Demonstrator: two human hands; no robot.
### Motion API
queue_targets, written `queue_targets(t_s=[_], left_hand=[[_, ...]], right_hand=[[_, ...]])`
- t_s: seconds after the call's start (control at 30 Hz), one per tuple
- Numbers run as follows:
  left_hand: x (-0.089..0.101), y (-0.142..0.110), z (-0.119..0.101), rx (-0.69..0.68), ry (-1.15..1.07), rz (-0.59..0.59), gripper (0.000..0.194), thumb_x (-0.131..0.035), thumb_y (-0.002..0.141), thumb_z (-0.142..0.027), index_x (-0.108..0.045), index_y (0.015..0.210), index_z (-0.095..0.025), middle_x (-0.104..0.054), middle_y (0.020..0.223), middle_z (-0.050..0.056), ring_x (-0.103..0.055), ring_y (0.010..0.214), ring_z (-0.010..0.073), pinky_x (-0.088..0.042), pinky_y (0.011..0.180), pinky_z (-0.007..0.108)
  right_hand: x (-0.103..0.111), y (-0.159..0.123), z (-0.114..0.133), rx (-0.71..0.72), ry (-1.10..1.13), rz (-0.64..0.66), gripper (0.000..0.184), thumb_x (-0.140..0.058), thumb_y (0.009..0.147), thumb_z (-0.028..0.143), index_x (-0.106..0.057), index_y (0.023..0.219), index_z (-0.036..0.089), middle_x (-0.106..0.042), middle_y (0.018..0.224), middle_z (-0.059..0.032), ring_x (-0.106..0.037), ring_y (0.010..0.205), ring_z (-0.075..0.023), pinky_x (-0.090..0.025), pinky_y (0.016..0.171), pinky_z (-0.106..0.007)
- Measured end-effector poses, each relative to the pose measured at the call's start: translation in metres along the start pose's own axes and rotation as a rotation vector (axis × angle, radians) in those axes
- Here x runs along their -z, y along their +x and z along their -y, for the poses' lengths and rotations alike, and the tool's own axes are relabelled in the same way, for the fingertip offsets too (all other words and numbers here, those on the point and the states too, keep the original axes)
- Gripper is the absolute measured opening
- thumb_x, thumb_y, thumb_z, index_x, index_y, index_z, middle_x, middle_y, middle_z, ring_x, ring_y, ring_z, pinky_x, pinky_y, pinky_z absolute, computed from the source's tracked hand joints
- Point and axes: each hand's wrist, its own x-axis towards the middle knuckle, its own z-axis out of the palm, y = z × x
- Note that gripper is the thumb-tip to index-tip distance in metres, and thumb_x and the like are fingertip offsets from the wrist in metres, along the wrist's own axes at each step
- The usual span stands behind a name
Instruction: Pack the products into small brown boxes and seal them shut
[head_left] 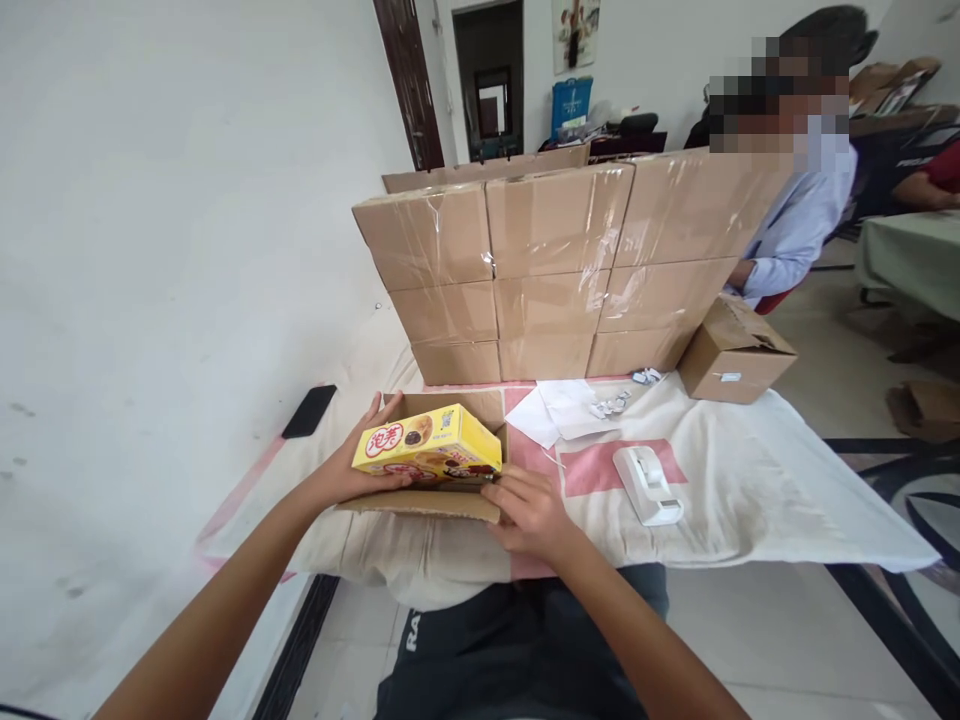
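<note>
Possibly the yellow box (424, 445), slanted within the open carton (420, 503) at the near left of the table (750, 540), could jam or bend the near flap if pushed askew; the left hand's (352, 465) fingers grasp its left end, while the right hand's (532, 510) touch the carton's near right corner, grip unclear.

One yellow box (427, 445), one tape dispenser (646, 488) and nine stacked carton fronts (553, 303) show.
</note>
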Motion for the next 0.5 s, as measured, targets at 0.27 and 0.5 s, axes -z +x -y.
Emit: queue_targets(t_s=[0.27,0.5], left_hand=[[-0.018,-0.001,0.001,0.085,0.003,0.070,0.124,-0.081,0.071,-0.066,-0.011,0.166,-0.027,-0.015,0.175,0.011,-0.002,0.162,0.0397,-0.016,0.127,0.064],[-0.027,0.006,0.015,0.058,0.273,0.066,0.091,-0.082,0.060,-0.067,-0.045,0.143,-0.064,-0.016,0.172,-0.016,-0.031,0.156,0.0380,-0.036,0.124,0.061]], right_hand=[[0.013,-0.013,0.001,-0.134,-0.051,-0.271,0.025,-0.064,0.083,0.021,-0.068,0.108,0.025,-0.066,0.102,-0.0105,-0.064,0.111,-0.0312,-0.055,0.089,-0.047],[0.038,0.046,-0.018,-0.373,0.344,0.280,0.061,-0.061,0.094,0.048,-0.047,0.147,0.020,-0.063,0.141,-0.0098,-0.052,0.136,-0.0247,-0.041,0.117,-0.041]])
